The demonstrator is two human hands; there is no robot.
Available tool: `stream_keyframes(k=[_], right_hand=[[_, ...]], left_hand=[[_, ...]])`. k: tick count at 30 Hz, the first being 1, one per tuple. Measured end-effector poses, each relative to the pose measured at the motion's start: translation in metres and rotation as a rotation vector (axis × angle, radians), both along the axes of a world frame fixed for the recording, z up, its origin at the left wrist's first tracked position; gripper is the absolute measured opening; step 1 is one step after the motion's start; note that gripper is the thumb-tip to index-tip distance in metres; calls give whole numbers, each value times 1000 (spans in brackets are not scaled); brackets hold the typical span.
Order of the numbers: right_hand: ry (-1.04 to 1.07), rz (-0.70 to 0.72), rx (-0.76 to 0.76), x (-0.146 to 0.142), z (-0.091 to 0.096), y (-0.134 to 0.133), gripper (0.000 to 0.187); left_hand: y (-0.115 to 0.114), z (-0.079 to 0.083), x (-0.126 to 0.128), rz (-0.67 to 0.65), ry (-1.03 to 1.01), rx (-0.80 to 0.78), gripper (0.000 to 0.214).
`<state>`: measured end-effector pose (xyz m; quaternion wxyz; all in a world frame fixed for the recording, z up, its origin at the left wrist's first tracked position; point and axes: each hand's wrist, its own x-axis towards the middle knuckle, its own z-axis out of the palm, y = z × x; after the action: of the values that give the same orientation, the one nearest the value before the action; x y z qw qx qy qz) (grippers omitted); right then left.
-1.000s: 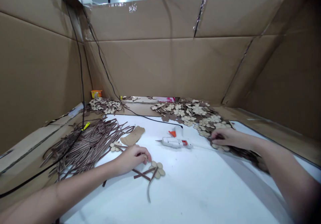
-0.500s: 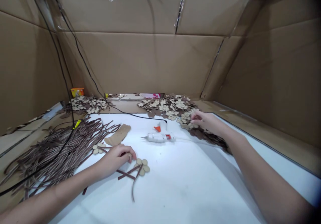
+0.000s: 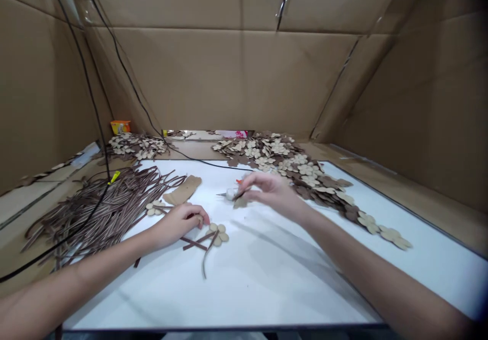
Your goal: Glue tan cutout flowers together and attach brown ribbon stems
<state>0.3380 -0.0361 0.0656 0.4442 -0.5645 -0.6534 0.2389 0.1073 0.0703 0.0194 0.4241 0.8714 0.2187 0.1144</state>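
Observation:
My right hand [image 3: 267, 190] pinches a beige and brown flower cutout [image 3: 240, 202] above the white board, in front of the white glue gun [image 3: 231, 193]. Most of the gun is hidden behind that hand; its metal nozzle points left. My left hand [image 3: 185, 223] rests on the board with curled fingers, and what they may hold is hidden. Just right of its fingertips lies a five-petal beige flower [image 3: 218, 234] with a thin brown strip [image 3: 208, 256] across it. More short brown strips [image 3: 194, 243] cross beside it. Another beige flower [image 3: 154, 208] lies behind the left wrist.
A big heap of thin brown strips [image 3: 102, 215] covers the left side. Flower cutouts are piled at the back [image 3: 267, 149] and trail along the right [image 3: 366, 220]. A curved tan piece [image 3: 183, 190] lies near the strips. A black cable [image 3: 190, 170] crosses behind; cardboard walls [image 3: 213, 75] surround the board.
My right hand has moved left from the flower pile, bringing a flower cutout over the glue gun. The left hand stays beside its flower. The view has tilted downward.

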Motion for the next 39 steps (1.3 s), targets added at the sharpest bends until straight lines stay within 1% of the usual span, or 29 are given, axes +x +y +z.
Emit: stream_keyframes(k=[1,2,4,6,9,11,14,16,17,19,21,23,26,27,29,30,32,34,36,39], right_hand=[[39,104,-2,-18,-4,-2,11],[42,154,-14,-32,-9,-5,7],[37,204,-46,-51,-18,-8,2],[37,210,-103,-56,-27,-9,4],[8,163,-159,-51,-38,-6,4],[-72,134,-117,-47,-44,-4,4],[-244,200,97,-43,-48,-4,8],[-338,245,256,-40,-46,-6,11],[-379,251,312,-37,-44,-7,12],[-473,255,372,-29,-39,-8,13],[-586,263,379,-18,-37,-9,16],[-650,259,349,-8,-39,-10,19],[-633,283,251,2,-46,-13,21],[-624,307,216,4,-48,-14,24],[-625,359,175,5,-50,-16,33],[-633,375,178,4,-50,-17,36],[-654,374,232,2,-48,-18,36],[-667,342,311,-1,-46,-18,32],[-675,322,370,-4,-45,-18,29],[-685,327,392,-7,-46,-17,27]], left_hand=[[0,0,0,-1,-6,3,25],[0,1,0,-2,-11,8,25],[-1,1,1,-3,-15,17,26],[-1,1,1,-5,-15,28,26],[-1,1,1,-5,-15,38,26],[-1,1,0,-4,-14,32,26],[0,1,0,1,-11,19,26],[0,1,0,5,-9,14,25],[0,1,0,6,-6,11,25],[0,1,0,2,-4,8,26],[-1,1,-1,-1,-1,8,26],[-2,1,-1,14,9,10,26],[-4,3,-3,43,23,43,30],[-5,4,-4,35,17,75,32],[-6,5,-5,-29,-1,172,35],[-7,5,-6,-72,-8,229,35],[-8,5,-6,-150,-5,330,34],[-10,6,-6,-173,12,384,31],[-11,7,-6,-153,28,387,26],[-14,11,-7,-137,45,359,17]])
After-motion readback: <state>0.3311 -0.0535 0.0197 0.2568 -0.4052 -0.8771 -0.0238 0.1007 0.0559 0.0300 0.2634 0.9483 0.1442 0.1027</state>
